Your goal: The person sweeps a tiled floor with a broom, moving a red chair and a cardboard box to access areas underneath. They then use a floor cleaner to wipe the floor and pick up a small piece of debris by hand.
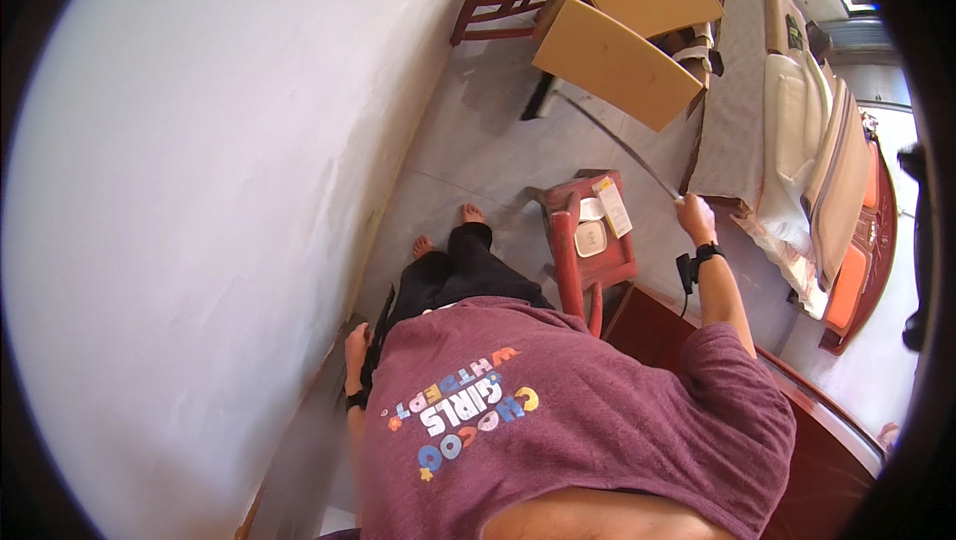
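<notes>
My right hand (696, 219) grips the end of a thin metal pole (624, 148) out to the right. At the pole's far end, a black and white head (539, 95) touches the tiled floor; it looks like a broom or floor wiper, but blur hides the detail. Close to the wall, my left hand (358, 349) hangs beside my black trousers (422, 286) with its fingers curled. Whether it holds anything is hidden. Between the pole and my legs stands a red wooden chair (597, 267), bearing white plastic containers (591, 237) and a white and yellow box (612, 207).
A white wall (224, 166) runs along my left side. Ahead, an open cardboard box (620, 65) rests by a red wooden chair (497, 17). On the right is a bed (732, 92) with folded bedding (799, 121). Dark red furniture (650, 323) stands behind the near chair.
</notes>
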